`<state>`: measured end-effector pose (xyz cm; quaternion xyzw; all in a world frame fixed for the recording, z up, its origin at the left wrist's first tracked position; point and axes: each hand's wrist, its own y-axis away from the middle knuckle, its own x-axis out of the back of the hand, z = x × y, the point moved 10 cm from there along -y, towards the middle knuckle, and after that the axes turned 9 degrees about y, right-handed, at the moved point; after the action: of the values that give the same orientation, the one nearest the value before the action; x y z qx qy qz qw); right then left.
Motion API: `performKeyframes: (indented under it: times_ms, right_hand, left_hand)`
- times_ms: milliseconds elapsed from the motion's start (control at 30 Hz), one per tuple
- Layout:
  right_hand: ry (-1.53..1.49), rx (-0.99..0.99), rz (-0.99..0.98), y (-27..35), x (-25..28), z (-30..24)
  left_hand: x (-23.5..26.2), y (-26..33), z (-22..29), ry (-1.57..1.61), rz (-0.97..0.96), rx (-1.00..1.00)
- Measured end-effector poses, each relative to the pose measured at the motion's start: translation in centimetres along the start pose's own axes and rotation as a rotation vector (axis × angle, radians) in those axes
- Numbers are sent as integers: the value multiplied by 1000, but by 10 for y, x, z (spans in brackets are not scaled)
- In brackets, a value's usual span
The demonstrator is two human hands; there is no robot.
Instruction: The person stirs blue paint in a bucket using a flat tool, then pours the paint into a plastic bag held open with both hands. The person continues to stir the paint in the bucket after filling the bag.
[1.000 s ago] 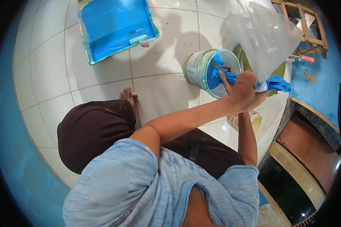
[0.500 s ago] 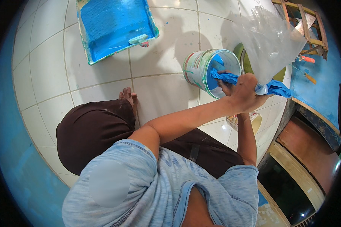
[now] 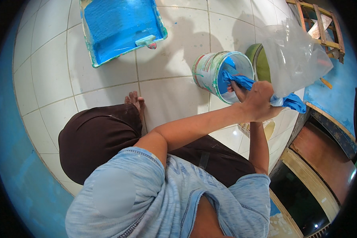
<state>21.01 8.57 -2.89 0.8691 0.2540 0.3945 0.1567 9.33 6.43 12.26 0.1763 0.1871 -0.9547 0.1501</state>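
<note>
A paint bucket [image 3: 204, 73], pale and streaked with green, lies tilted with its mouth facing right and blue paint inside. A crumpled blue bag-like sheet [image 3: 242, 80] runs from the bucket's mouth through my hands. Its loose end hangs out to the right; whether it is plastic or cloth I cannot tell. My left hand [image 3: 260, 101] reaches across, closed round the sheet, with a large clear plastic bag [image 3: 291, 59] billowing above it. Partly hidden behind it, my right hand [image 3: 238, 92] grips the sheet at the bucket's rim.
A blue-coated paint tray [image 3: 123, 29] with a brush-like tool [image 3: 146, 40] on its edge lies at the far left. Behind the clear bag stands a green round container [image 3: 258, 59]. A smaller pale pot [image 3: 269, 129] sits below my hands. A wooden frame [image 3: 325, 31] is at far right.
The clear plastic bag has shifted right and downward, uncovering more of the green container. Both hands stay at the bucket's mouth, with the left moved slightly right.
</note>
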Motion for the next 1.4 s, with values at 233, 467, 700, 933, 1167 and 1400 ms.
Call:
performKeyframes:
  times_ms: [233, 467, 700, 933, 1167, 1400]
  right_hand:
    - [131, 2, 146, -1, 5, 5]
    - [284, 155, 162, 13, 11, -58]
    - [67, 57, 108, -6, 2, -3]
    - [420, 112, 258, -6, 11, -6]
    - [382, 125, 128, -1, 2, -23]
    - [177, 112, 170, -8, -6, -13]
  left_hand:
    - [-27, 21, -45, -37, -141, 219]
    - [-23, 13, -36, -18, -201, 277]
    - [-23, 11, -31, 38, -168, 193]
    - [-29, 13, -36, 96, -235, 252]
    - [-24, 14, -36, -15, -185, 224]
    - [-27, 11, -38, 9, -227, 251]
